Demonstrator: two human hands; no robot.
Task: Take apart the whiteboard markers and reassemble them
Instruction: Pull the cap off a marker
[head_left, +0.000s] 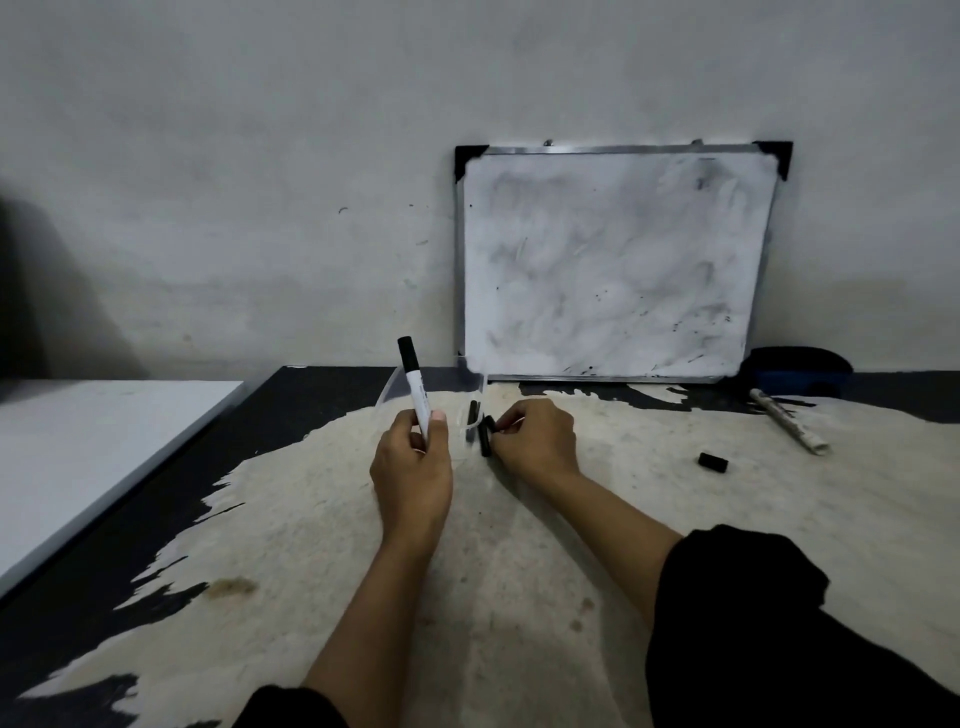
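The left hand (413, 467) grips a marker (415, 387) by its lower end, fingers and thumb curled round the white barrel, so that it stands nearly upright with its long axis tilted a little to the left and its black capped end uppermost. Just to its right, the right hand (535, 436) pinches a small black piece (486, 436), probably a cap or end plug, between thumb and fingertips; the piece stands roughly upright too, near the desk (519, 571) surface. The two hands are close together but not touching, the piece lying to the right of and lower than the marker's held end, so bringing them together seems to call for the right hand to rise and swing leftward, or for the marker to tip toward it. A clear container (410, 387) sits just behind the hands, with another dark piece (473, 410) seen at its right side. Well to the right lie a loose black cap (712, 462) and a bare white barrel (788, 422), set diagonally. The desk is dark with its top layer worn to pale patches. A smeared whiteboard (613, 260) leans on the grey wall, an eraser (797, 371) beside it, and a white panel (78, 457) lies at left.
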